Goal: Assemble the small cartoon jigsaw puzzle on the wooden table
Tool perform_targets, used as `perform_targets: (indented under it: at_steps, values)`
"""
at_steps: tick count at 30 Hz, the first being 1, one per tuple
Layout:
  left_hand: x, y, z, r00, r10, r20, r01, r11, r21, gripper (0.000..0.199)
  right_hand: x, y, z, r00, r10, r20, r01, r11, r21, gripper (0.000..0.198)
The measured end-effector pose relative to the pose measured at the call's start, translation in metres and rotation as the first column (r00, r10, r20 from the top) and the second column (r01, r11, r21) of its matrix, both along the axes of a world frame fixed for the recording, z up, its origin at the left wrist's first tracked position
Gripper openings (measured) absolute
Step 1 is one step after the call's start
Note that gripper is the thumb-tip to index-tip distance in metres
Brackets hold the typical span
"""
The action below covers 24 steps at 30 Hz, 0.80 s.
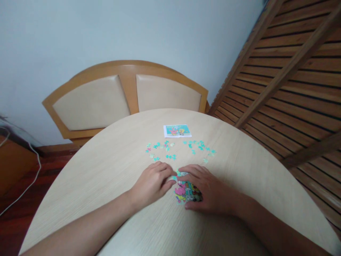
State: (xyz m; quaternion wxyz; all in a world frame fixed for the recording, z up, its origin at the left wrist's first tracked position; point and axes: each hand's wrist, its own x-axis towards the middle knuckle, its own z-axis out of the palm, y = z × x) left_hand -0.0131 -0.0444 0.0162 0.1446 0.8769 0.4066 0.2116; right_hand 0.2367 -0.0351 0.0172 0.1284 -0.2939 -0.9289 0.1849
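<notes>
A partly joined cartoon jigsaw puzzle (183, 192) lies on the round light-wood table (106, 170). My right hand (206, 190) rests flat over its right side, fingers pointing left. My left hand (154, 183) is beside the puzzle's upper left corner, its fingertips pinching a small teal piece (174, 177) against the puzzle's edge. Loose teal and pink pieces lie in two clusters beyond the hands, a left cluster (160, 149) and a right cluster (199, 147). A small reference picture card (177, 130) lies farther back.
A wooden chair with beige padded back panels (125, 96) stands behind the table against a pale wall. A slatted wooden frame (293, 71) leans at the right. A white cable (32, 167) hangs at the left over the dark floor.
</notes>
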Motion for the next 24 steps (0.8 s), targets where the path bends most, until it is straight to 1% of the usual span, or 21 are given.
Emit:
perform_targets:
  at_steps: [1,3,5,6,7,9,11,12,13,14,15,16,19,24]
  values:
    - [-0.004,0.003,0.001,1.000,0.022,0.016,-0.022,1.000,0.002,0.018,0.000,0.001,-0.002,1.000,-0.014,0.000,0.014,1.000,0.009,0.069]
    - [-0.014,0.013,0.003,0.990,0.130,0.058,-0.132,0.991,0.021,0.018,0.001,0.004,-0.005,0.999,-0.043,-0.002,0.043,0.999,0.025,0.068]
    - [-0.028,0.026,0.003,0.965,0.254,0.064,-0.258,0.964,0.057,0.019,0.001,0.007,-0.008,0.997,-0.074,0.001,0.074,0.997,0.029,0.067]
    - [-0.035,0.033,0.002,0.953,0.295,0.071,-0.300,0.951,0.078,0.020,0.002,0.008,-0.009,0.996,-0.085,0.006,0.085,0.996,0.026,0.066]
    - [-0.040,0.040,0.000,0.942,0.323,0.085,-0.330,0.940,0.090,0.020,0.002,0.010,-0.009,0.996,-0.093,0.011,0.093,0.995,0.021,0.065]
    - [-0.047,0.052,-0.004,0.934,0.341,0.108,-0.352,0.930,0.110,0.021,0.002,0.012,-0.010,0.995,-0.103,0.015,0.103,0.995,0.014,0.065]
    - [-0.046,0.062,-0.006,0.942,0.327,0.080,-0.335,0.935,0.119,0.021,0.002,0.015,-0.011,0.994,-0.109,0.019,0.109,0.994,0.007,0.066]
    - [-0.044,0.066,-0.006,0.952,0.303,0.034,-0.305,0.942,0.140,0.021,0.002,0.016,-0.011,0.993,-0.114,0.021,0.114,0.994,0.004,0.066]
    - [-0.041,0.071,-0.004,0.965,0.259,-0.038,-0.249,0.953,0.171,0.021,0.002,0.016,-0.011,0.993,-0.119,0.020,0.119,0.993,-0.001,0.065]
    - [-0.038,0.076,-0.001,0.969,0.203,-0.143,-0.173,0.965,0.197,0.024,0.002,0.017,-0.011,0.992,-0.123,0.018,0.123,0.992,-0.007,0.065]
    - [-0.035,0.082,0.003,0.956,0.166,-0.241,-0.113,0.969,0.218,0.026,0.003,0.017,-0.011,0.992,-0.128,0.012,0.128,0.992,-0.012,0.064]
    - [-0.032,0.089,0.006,0.950,0.147,-0.274,-0.088,0.972,0.218,0.027,0.003,0.018,-0.011,0.992,-0.129,0.005,0.129,0.991,-0.017,0.064]
    - [-0.027,0.109,0.014,0.937,0.125,-0.325,-0.060,0.977,0.203,0.029,0.004,0.018,-0.011,0.992,-0.124,-0.002,0.124,0.992,-0.031,0.062]
    - [-0.022,0.132,0.019,0.924,0.059,-0.378,-0.003,0.989,0.146,0.026,0.004,0.018,-0.009,0.994,-0.106,0.005,0.106,0.994,-0.034,0.064]
